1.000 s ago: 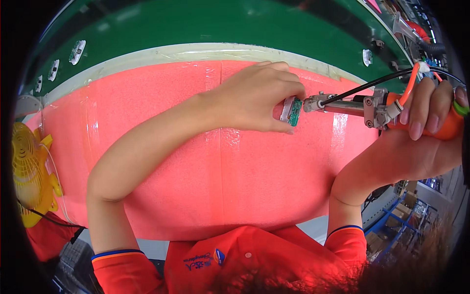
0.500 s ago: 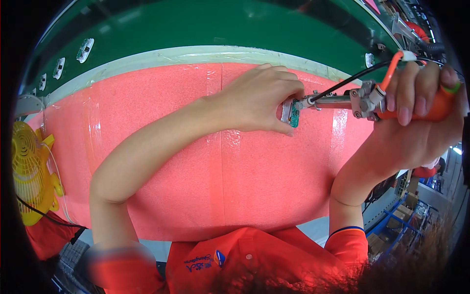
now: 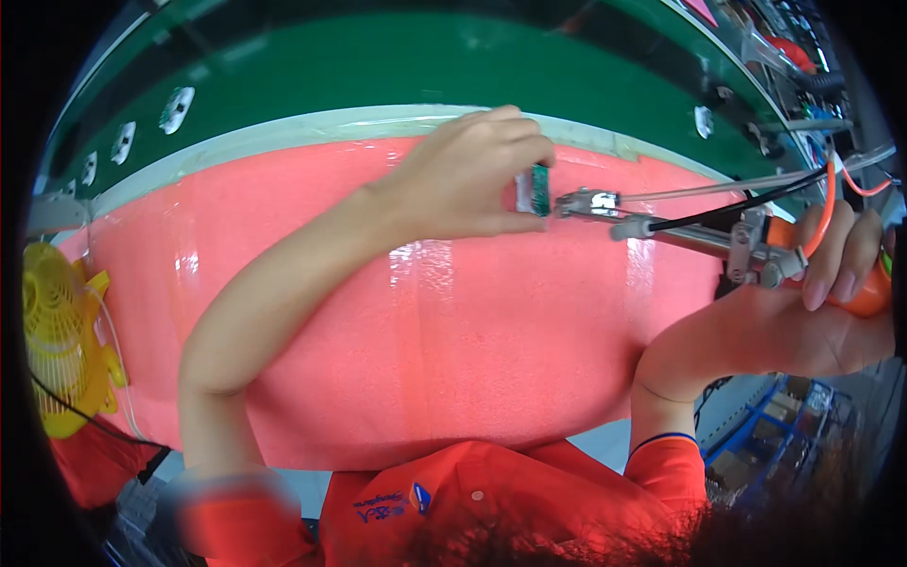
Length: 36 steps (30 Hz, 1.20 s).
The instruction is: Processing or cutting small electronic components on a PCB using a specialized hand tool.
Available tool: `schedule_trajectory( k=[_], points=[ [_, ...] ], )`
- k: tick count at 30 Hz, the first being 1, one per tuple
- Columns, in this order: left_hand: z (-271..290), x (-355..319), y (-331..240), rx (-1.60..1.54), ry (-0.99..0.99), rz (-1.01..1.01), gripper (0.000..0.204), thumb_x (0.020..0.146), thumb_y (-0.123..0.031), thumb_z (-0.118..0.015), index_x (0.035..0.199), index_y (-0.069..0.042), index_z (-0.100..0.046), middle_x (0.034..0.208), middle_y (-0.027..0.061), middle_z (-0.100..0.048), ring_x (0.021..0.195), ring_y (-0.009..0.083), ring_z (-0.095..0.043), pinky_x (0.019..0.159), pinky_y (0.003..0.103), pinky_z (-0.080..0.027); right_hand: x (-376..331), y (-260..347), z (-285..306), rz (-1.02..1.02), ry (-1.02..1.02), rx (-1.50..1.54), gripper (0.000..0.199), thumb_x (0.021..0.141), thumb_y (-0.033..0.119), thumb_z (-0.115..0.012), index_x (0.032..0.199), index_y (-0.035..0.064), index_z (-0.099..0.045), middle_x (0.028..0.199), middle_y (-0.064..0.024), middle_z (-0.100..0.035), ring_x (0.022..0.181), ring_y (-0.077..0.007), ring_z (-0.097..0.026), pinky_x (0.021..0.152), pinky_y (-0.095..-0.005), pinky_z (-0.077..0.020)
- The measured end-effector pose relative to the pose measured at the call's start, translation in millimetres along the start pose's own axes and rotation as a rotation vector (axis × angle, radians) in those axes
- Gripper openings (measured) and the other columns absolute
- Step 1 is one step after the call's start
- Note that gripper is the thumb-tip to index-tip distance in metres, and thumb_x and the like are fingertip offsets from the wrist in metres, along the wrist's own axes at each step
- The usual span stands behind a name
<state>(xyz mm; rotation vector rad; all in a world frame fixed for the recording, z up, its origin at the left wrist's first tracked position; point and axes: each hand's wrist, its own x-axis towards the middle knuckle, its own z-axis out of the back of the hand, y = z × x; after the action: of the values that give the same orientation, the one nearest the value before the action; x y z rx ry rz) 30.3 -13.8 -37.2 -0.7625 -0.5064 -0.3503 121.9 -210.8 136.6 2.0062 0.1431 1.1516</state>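
My left hand [image 3: 463, 175] reaches over the pink foam mat, closed on a small green circuit board [image 3: 540, 191] with a pale part on its left side. Thumb and fingers grip it by its ends, and the board stands on edge. At the right, my right hand [image 3: 803, 326] is wrapped round the orange handle of a powered screwdriver [image 3: 704, 241] with a long metal nose. A black cable, a clear tube and an orange hose run to this tool. Its tip points left at the board, a small gap apart from it.
The pink foam mat [image 3: 510, 350] covers the bench in front of me. Beyond it runs a green conveyor belt [image 3: 378, 57], carrying several small white parts [image 3: 177, 110]. A yellow fan [image 3: 61, 331] stands at the left edge. Blue racking with boxes [image 3: 765, 425] is at the lower right.
The screwdriver's tip, earlier at the board, has come away from it. My right hand has moved nearer to me, and my left hand has shifted a little left with the board.
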Motion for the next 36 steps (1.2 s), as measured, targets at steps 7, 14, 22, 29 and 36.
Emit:
schedule_trajectory(
  k=[7, 14, 22, 29, 36],
  points=[
    [10, -1, -4, 0.024, 0.08, 0.117, 0.046, 0.068, -0.025, -0.093, 0.099, -0.004, -0.066, 0.096, 0.0095, -0.067, 0.097, 0.0288, -0.064, 0.085, 0.041, -0.054, -8, 7, -33, -0.09, -0.113, -0.122, 0.049, 0.108, 0.048, -0.039, 0.102, 0.0064, -0.063, 0.056, -0.0013, -0.044, 0.037, -0.014, -0.039, 0.04, -0.0303, -0.0439],
    [11, -1, -5, 0.022, 0.071, 0.106, 0.046, 0.068, -0.028, -0.093, 0.095, -0.005, -0.065, 0.094, 0.0099, -0.066, 0.096, 0.0296, -0.064, 0.084, 0.041, -0.055, -14, -6, -35, -0.027, 0.011, -0.297, 0.039, 0.107, 0.036, -0.039, 0.105, 0.0029, -0.058, 0.064, -0.0013, -0.044, 0.046, -0.0117, -0.041, 0.045, -0.0272, -0.0407],
    [12, 0, -5, 0.005, 0.061, 0.099, 0.046, 0.065, -0.02, -0.093, 0.097, -0.005, -0.064, 0.094, 0.0099, -0.064, 0.095, 0.03, -0.063, 0.083, 0.041, -0.053, -16, -10, -31, -0.038, 0.05, -0.275, 0.038, 0.107, 0.035, -0.037, 0.106, 0.003, -0.058, 0.065, -0.0012, -0.044, 0.047, -0.0117, -0.041, 0.045, -0.0269, -0.0391],
    [14, -3, -7, -0.014, 0.027, 0.078, 0.045, 0.063, -0.011, -0.091, 0.098, -0.005, -0.063, 0.093, 0.0091, -0.063, 0.092, 0.0304, -0.061, 0.082, 0.041, -0.051, -16, -12, -33, -0.096, 0.058, -0.154, 0.041, 0.108, 0.037, -0.035, 0.105, 0.0045, -0.059, 0.064, -0.0011, -0.044, 0.045, -0.0125, -0.041, 0.043, -0.0278, -0.0381],
    [19, 11, -14, 0.034, 0.105, 0.035, 0.045, 0.063, -0.017, -0.092, 0.094, -0.006, -0.062, 0.091, 0.0106, -0.063, 0.092, 0.0311, -0.063, 0.081, 0.043, -0.053, -15, -11, -29, -0.144, 0.068, -0.067, 0.045, 0.108, 0.042, -0.033, 0.104, 0.0067, -0.06, 0.06, -0.0012, -0.042, 0.042, -0.0137, -0.038, 0.039, -0.0299, -0.0354]
  ],
)
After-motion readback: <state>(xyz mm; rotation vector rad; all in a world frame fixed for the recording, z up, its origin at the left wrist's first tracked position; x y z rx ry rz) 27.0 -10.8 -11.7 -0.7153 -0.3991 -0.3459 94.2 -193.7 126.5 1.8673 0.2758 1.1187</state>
